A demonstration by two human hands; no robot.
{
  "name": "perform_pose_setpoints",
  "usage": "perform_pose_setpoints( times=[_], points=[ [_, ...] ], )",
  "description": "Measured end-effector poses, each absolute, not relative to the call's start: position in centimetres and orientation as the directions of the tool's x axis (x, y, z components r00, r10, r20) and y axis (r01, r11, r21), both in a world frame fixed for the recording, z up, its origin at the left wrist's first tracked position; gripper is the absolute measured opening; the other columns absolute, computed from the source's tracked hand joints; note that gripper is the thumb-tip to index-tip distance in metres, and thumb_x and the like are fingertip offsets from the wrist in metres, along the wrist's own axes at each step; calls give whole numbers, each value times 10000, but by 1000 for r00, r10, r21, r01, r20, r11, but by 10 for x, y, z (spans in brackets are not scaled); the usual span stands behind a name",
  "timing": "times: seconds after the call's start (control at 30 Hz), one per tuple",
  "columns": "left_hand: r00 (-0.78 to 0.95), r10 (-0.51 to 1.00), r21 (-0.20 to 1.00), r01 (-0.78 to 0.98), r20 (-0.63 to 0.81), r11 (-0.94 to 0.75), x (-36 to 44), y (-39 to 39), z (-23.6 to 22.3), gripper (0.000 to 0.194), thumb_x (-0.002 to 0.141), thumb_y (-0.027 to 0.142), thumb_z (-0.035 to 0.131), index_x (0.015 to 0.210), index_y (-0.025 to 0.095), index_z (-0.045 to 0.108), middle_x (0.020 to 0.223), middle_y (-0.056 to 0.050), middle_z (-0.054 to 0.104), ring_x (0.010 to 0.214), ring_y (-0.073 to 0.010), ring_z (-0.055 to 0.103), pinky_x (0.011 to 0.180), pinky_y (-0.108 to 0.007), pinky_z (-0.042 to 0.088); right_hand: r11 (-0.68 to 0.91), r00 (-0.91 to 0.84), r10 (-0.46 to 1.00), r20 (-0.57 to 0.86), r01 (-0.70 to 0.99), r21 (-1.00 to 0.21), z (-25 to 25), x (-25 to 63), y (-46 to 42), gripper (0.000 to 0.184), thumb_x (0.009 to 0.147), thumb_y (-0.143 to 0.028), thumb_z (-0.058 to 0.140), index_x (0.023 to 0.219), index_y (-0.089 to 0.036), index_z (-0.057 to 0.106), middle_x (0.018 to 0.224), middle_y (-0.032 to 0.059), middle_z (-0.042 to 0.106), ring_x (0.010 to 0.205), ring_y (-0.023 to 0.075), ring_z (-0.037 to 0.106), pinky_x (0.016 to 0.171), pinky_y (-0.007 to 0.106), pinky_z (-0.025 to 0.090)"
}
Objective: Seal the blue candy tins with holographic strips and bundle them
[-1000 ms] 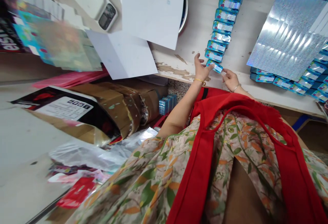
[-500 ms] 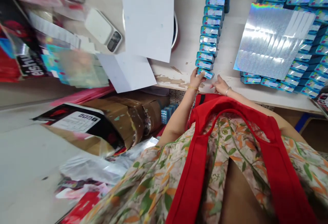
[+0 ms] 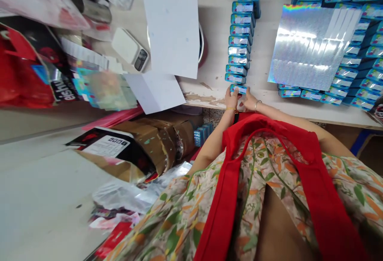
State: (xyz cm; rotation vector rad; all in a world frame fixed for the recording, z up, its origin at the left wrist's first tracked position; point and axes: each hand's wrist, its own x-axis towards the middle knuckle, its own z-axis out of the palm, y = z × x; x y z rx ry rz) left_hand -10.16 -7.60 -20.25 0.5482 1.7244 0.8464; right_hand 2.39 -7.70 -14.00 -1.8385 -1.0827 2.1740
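Observation:
A small blue box [image 3: 238,89] with a shiny white label is at the table's front edge, at the near end of a row of like blue boxes [image 3: 237,60]. My left hand [image 3: 231,99] grips its left end, with fingers closed around it. At the box's right end, my right hand [image 3: 249,101] has its fingers closed on it too. The box sits slightly apart from the row and a little turned. Its underside and my thumbs are partly hidden.
A silvery label sheet [image 3: 311,46] lies over many more blue boxes [image 3: 348,73] on the right. White paper [image 3: 172,26] covers part of a round bowl. A white device [image 3: 130,49], plastic bags [image 3: 38,2] and a cardboard carton [image 3: 161,137] are on the left.
My right hand has moved left to the near box and taken hold of it. The box has been drawn slightly away from the row. The view has shifted a little.

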Motion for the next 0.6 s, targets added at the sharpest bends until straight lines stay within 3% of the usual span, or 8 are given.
perform_pose_setpoints(
  times=[0.1, 0.2, 0.3, 0.4, 0.43, 0.5, 0.53, 0.6],
  points=[
    [-404, 672, 736, -5, -621, 677, -92, -81, -193, 320, 916, 455, 661, 1104, 203, 601, 970, -34, 689, 749, -113, 673, 754, -278, 601, -730, -284, 478, -831, 398, -555, -136, 19, -69, 878, 951, -197, 578, 1665, -135, 72, 999, 90, 788, 543, 136, 579, 565, 270, 521],
    [-444, 700, 755, 75, -560, 652, -95, -84, -172, 471, 877, 496, 718, 1226, 209, 584, 1191, -105, 664, 982, -184, 700, 874, -336, 598, -703, -236, 499, -834, 453, -549, -127, 29, -60, 851, 917, -188, 638, 1642, -62, 211, 981, 145, 799, 661, 192, 662, 701, 332, 570],
    [-515, 782, 825, 225, -351, 519, -96, -73, -150, 659, 848, 449, 767, 1402, 223, 491, 1500, -162, 474, 1328, -242, 545, 1165, -397, 446, -664, -211, 567, -796, 454, -594, -112, 61, -55, 741, 883, -173, 694, 1567, -78, 423, 1044, 160, 802, 812, 213, 707, 831, 335, 570],
    [-342, 925, 885, 361, -167, 294, -61, -48, -137, 608, 902, 484, 704, 1414, 215, 516, 1451, -159, 526, 1366, -265, 500, 1241, -438, 342, -621, -240, 606, -758, 452, -640, -91, 108, -61, 533, 934, -244, 636, 1448, -111, 585, 1007, 121, 807, 693, 159, 672, 747, 302, 576],
    [-239, 948, 904, 322, -208, 279, -40, -38, -133, 580, 907, 506, 696, 1389, 219, 545, 1390, -151, 578, 1335, -273, 531, 1220, -451, 366, -601, -250, 619, -745, 460, -654, -84, 125, -65, 498, 963, -274, 582, 1434, -111, 596, 1000, 116, 804, 658, 146, 659, 715, 300, 578],
    [-84, 900, 874, 216, -428, 436, 8, -14, -129, 671, 809, 500, 824, 1373, 247, 564, 1468, -151, 552, 1430, -296, 468, 1250, -449, 320, -544, -247, 668, -702, 481, -687, -73, 159, -76, 515, 971, -309, 519, 1432, -88, 577, 1036, 142, 792, 725, 160, 686, 724, 314, 591],
    [-76, 881, 859, 197, -467, 473, 31, 1, -129, 702, 740, 474, 889, 1329, 222, 601, 1469, -182, 558, 1444, -327, 462, 1246, -459, 324, -521, -227, 703, -674, 481, -706, -72, 177, -81, 537, 960, -373, 515, 1420, -103, 580, 1029, 139, 790, 766, 178, 704, 744, 337, 603],
    [-24, 843, 829, 171, -537, 533, 67, 32, -133, 691, 628, 382, 964, 1204, 147, 664, 1414, -263, 590, 1427, -421, 494, 1223, -531, 340, -583, -56, 776, -628, 316, -749, -76, 210, -88, 600, 838, -582, 622, 1281, -182, 668, 923, 100, 790, 731, 214, 717, 695, 374, 617]
  ],
)
